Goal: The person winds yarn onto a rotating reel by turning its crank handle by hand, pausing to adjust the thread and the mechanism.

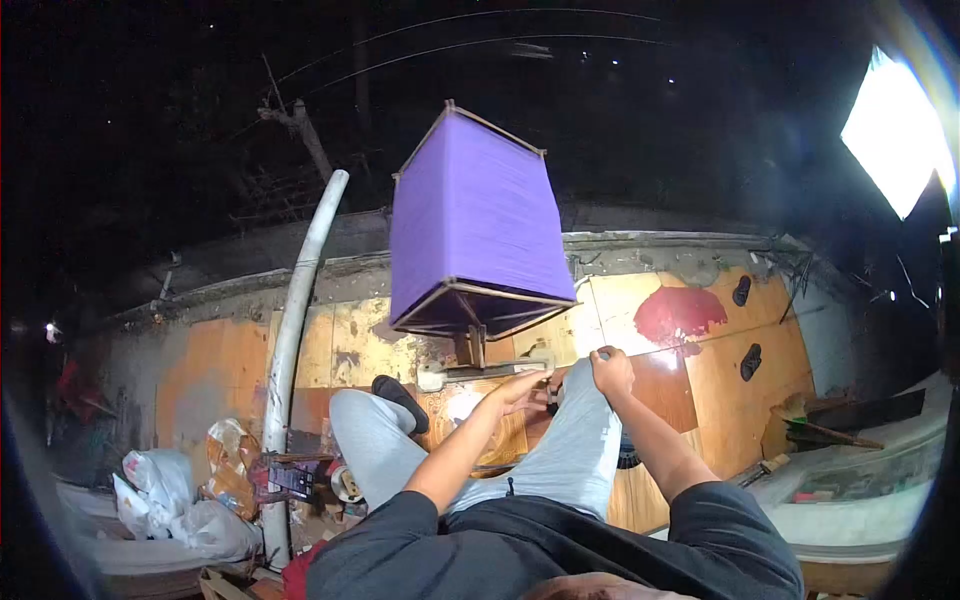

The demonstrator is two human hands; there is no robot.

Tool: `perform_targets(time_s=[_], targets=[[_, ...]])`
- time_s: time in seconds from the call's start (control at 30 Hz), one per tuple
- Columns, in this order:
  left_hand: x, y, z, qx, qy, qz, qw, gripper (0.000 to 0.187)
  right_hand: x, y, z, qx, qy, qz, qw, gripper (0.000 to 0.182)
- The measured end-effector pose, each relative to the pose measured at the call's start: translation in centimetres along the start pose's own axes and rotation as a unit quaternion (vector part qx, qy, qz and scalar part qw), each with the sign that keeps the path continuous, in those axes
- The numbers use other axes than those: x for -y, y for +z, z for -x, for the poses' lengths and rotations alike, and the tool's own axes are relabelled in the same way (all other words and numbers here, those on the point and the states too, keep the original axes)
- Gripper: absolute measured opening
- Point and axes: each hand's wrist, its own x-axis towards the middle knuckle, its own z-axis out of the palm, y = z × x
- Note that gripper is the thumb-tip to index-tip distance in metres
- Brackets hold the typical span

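Note:
In front of me stands a large box-shaped wooden frame, covered in purple that looks like wound thread, with fine lines across its sides. It sits tilted on a wooden stand with a low base. My left hand is between my legs, close to the base, its fingers stretched toward my right knee; a small dark thing shows beside the fingertips. My right hand rests at my right knee, fingers pinched together; I cannot tell what is in them. Grey trousers cover my bent legs.
A white pole rises at the left. White plastic bags and an orange-white bag lie left. Dark sandals lie on the wooden boards, near a red stain. A bright lamp glares upper right.

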Motion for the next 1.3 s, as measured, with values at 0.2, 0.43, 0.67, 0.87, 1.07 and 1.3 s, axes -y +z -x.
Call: perform_targets(time_s=[0.2, 0.43, 0.67, 0.87, 1.07, 1.3], targets=[[7.5, -10.2, -1.6, -0.186, -0.035, -0.044, 0.981, 0.033, -0.2, -0.5, 0.0, 0.007, 0.001, -0.008, 1.000, 0.037], [1.9, -19.5, 10.0, -0.270, -0.036, -0.439, 0.856, 0.052, -1.3, 0.0, -0.1, -0.013, -0.005, -0.012, 1.000, 0.037], [-8.0, -12.1, 19.8, -0.180, 0.033, -0.341, 0.922, 0.044, -0.6, -0.9, 0.2, -0.007, 0.002, -0.027, 1.000, 0.036], [-9.6, -1.6, 14.9, 0.007, 0.127, -0.259, 0.957, 0.043, -0.8, -0.2, 0.1, -0.007, 0.004, -0.024, 1.000, 0.035], [-2.4, 2.7, 2.7, 0.052, 0.078, -0.029, 0.995, 0.031, -0.1, -0.4, 0.1, -0.006, 0.009, -0.009, 1.000, 0.035], [8.3, -7.6, -4.6, -0.123, 0.008, -0.122, 0.985, 0.035, -1.0, 0.1, -0.3, 0.008, 0.020, -0.005, 1.000, 0.033]])
